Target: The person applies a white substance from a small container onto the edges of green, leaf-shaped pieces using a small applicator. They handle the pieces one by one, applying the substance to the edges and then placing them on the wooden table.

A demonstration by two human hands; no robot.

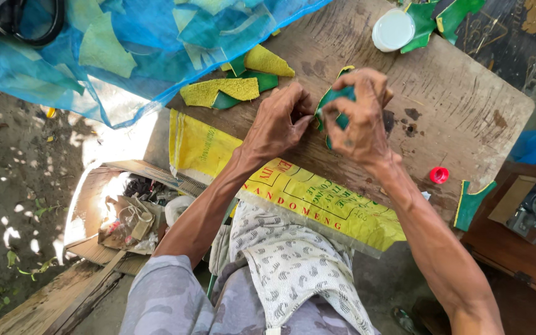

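A worn brown wooden worktop (466, 99) carries a round white plastic lid (393, 29) at one o'clock and a small red bottle cap (439, 175) at four. Blue mesh netting (138, 43) covers eleven o'clock; a yellow woven sack (317, 198) drapes the near edge.

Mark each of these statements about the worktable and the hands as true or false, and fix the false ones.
1. Both hands grip one green piece. True: the left hand and right hand pinch the green piece between them.
2. A white lid lies at the far edge of the wooden board. True: the white lid sits near the top of the wooden board.
3. The small cap on the board is blue. False: the small cap is red.
4. The mesh net is red. False: the mesh net is blue.
5. The sack under the forearms is yellow. True: the yellow sack hangs off the board's near edge.
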